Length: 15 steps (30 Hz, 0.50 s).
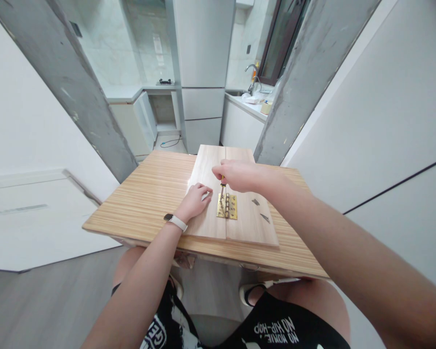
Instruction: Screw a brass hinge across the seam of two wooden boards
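My right hand [236,174] is closed round the handle of a screwdriver [223,185] held upright, its shaft pointing down at the left leaf of a brass hinge [232,206]. The hinge lies opened flat across the seam between two pale wooden boards [212,160]. Several screws show on its leaves; how deep each one sits is too small to tell. Resting on the left board, my left hand [196,199] has its fingers loosely bent and the thumb apart, with nothing in it. Loose screws [255,202] lie in two small groups on the right board.
Under the boards is a wood-grain table [141,194], its front edge close to my knees. White panels flank it on both sides. Behind it stand a tall fridge [205,48], a counter with a sink tap [253,77] and an open low cabinet [163,109].
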Tool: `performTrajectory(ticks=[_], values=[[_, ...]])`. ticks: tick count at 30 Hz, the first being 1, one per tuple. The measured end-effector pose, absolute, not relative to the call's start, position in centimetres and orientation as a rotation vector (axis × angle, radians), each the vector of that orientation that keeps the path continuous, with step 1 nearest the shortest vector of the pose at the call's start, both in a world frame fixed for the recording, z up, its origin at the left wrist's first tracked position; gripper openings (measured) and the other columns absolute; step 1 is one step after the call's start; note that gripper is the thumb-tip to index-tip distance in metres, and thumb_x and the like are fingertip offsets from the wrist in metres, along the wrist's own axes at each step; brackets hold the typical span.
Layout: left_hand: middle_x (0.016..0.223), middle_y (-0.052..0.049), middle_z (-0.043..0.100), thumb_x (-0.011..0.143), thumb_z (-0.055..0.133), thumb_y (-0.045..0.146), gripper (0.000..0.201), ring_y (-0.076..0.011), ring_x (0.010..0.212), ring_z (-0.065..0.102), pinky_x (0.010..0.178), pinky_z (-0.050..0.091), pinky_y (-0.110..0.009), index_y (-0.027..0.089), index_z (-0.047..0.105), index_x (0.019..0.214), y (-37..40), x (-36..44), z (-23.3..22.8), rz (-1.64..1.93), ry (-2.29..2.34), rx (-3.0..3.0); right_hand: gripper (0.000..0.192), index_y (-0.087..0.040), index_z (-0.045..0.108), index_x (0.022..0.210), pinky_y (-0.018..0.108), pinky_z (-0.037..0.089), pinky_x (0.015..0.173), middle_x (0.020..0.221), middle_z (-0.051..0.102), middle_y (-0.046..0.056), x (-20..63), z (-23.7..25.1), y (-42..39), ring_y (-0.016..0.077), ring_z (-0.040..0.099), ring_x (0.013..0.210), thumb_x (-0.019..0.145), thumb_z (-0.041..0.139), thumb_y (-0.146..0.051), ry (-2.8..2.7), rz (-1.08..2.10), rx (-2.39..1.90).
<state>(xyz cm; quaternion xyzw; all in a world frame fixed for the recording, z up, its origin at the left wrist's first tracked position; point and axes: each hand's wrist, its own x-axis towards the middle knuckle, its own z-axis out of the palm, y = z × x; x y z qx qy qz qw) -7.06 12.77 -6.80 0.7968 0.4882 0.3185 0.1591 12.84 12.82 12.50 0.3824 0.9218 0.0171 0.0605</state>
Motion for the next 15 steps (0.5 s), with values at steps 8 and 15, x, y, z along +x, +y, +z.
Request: performTrajectory(ticks=[8,15], values=[[0.117,-0.011,0.065,0.095,0.066,0.024,0.026,-0.0277,0.115,0.062,0.110,0.050,-0.047,0.023,0.076,0.119,12.8,-7.0,-7.0,0.918,1.401,2.268,0.066,-0.011,0.079,0.105,0.040,0.047,0.077,0.100,0.077,0.025,11.8,12.5,11.8,0.0362,0.073,0.098,0.108,0.037,-0.062,2.665,0.403,1.512],[0.118,-0.011,0.065,0.095,0.066,0.023,0.026,-0.0278,0.114,0.063,0.109,0.050,-0.047,0.022,0.076,0.118,12.7,-7.0,-6.8,0.909,1.409,2.268,0.045,-0.011,0.079,0.111,0.038,0.048,0.076,0.103,0.079,0.023,11.9,12.5,12.6,0.0346,0.075,0.097,0.109,0.045,-0.040,2.657,0.353,1.416]])
